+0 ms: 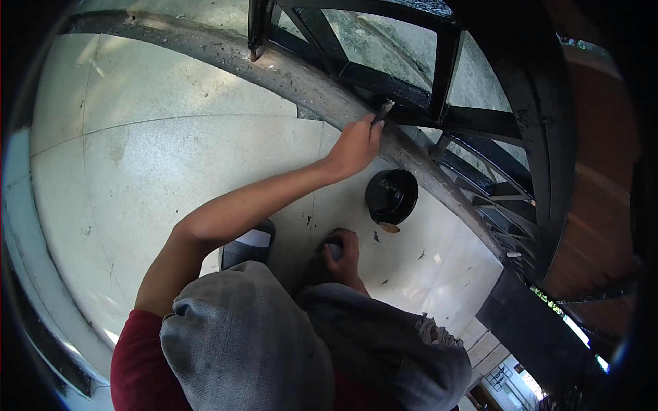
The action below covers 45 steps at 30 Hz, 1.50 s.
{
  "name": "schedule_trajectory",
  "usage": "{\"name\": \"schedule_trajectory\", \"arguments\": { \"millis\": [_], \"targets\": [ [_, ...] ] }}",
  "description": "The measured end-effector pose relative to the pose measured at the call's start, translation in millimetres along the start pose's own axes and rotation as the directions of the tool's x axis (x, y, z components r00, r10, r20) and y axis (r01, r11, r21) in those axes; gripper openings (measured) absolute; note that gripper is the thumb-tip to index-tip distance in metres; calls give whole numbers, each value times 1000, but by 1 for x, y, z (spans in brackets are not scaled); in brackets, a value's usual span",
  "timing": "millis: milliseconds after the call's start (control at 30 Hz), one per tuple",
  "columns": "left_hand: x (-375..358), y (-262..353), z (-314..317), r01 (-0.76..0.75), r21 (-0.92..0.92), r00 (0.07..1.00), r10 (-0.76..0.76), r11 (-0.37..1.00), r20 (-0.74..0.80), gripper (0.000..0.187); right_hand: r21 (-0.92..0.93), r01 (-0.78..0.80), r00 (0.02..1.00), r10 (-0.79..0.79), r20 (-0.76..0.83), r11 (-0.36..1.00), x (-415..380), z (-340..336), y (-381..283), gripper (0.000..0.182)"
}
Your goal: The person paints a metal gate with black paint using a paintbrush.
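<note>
My left hand (354, 147) reaches out to the black metal grille (394, 83), its fingers wrapped round a small paintbrush (384, 112). The bristle end of the brush is right at the grille's lower bar. Below that hand a round black bowl (384, 197) with a dark, wet-looking inside stands on the tiles. A brown flat piece (389, 227) shows at the bowl's near edge. Down by my foot, my right hand (348, 255) has its fingers curled over a dark grey rounded thing; I cannot tell what it is. The right forearm is hidden behind my knee.
A raised concrete curb (322, 85) runs below the grille. Pale floor tiles (171, 161) carry dark specks and drips near the bowl. My grey-clad knees (247, 335) fill the lower middle, with a dark slipper (241, 255) beside them. A brown panel (603, 157) rises at right.
</note>
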<state>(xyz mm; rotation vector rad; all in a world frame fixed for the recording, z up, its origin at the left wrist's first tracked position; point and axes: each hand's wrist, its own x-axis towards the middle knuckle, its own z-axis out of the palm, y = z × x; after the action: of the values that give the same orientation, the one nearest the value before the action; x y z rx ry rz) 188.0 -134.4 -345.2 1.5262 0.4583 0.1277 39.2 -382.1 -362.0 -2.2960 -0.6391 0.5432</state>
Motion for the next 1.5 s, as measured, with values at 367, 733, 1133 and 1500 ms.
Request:
{"name": "schedule_trajectory", "arguments": {
  "millis": [367, 733, 1133, 1500],
  "targets": [
    [-43, -5, 4, 93, -60, 995, -96, 994, -40, 30, 12, 11, 1000, -11, 1, 1000, 0, 0, -2, 31],
    [-81, -26, -5, 79, 2, 996, -79, 997, 36, 30, 13, 21, 1000, -20, -21, 1000, 2, 1, 3, 32],
    [-65, -7, -50, 662, -406, 738, -453, 629, 501, 36, 47, 40, 997, -37, -72, 998, 0, -2, -1, 31],
    [-122, 5, -79, 600, -495, 771, -291, 629, 566, 46, 661, -132, 991, 110, 76, 739, 63, -17, -49, 19]
  ]
}}
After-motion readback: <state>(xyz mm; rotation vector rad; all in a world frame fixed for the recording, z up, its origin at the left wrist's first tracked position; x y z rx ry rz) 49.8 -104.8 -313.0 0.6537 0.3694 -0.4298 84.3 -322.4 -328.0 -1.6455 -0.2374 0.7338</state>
